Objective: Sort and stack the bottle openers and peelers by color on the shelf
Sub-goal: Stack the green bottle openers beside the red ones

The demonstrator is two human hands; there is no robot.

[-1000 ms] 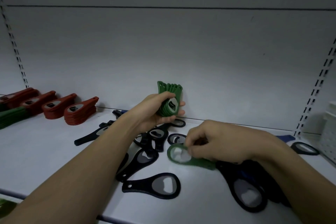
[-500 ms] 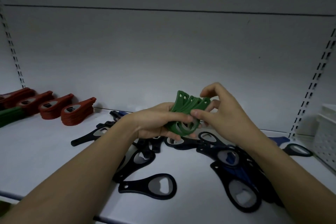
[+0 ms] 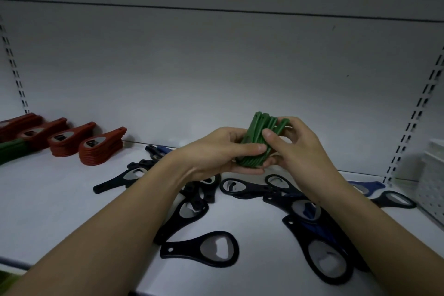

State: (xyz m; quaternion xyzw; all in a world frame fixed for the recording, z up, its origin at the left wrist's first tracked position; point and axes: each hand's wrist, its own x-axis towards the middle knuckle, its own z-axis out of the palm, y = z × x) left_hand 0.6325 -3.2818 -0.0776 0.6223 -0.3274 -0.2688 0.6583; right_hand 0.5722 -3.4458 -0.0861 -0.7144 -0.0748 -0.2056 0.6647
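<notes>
Above the middle of the white shelf (image 3: 48, 199) both hands hold a bundle of several green bottle openers (image 3: 258, 137), handles pointing up. My left hand (image 3: 216, 151) grips the bundle from the left, thumb across its front. My right hand (image 3: 295, 144) pinches it from the right with thumb and fingers. Black bottle openers (image 3: 204, 250) lie scattered on the shelf below my hands, with some blue ones (image 3: 367, 186) among them. Stacks of red openers (image 3: 101, 149) stand in a row at the left.
A green stack (image 3: 12, 149) lies at the far left edge beside the red ones. A white perforated basket (image 3: 432, 180) stands at the right end of the shelf. Slotted uprights run up the back wall at both sides.
My right hand picked a green opener off the shelf, brought it up and joined it to the bundle in my left hand. Both hands now hold the bundle together.
</notes>
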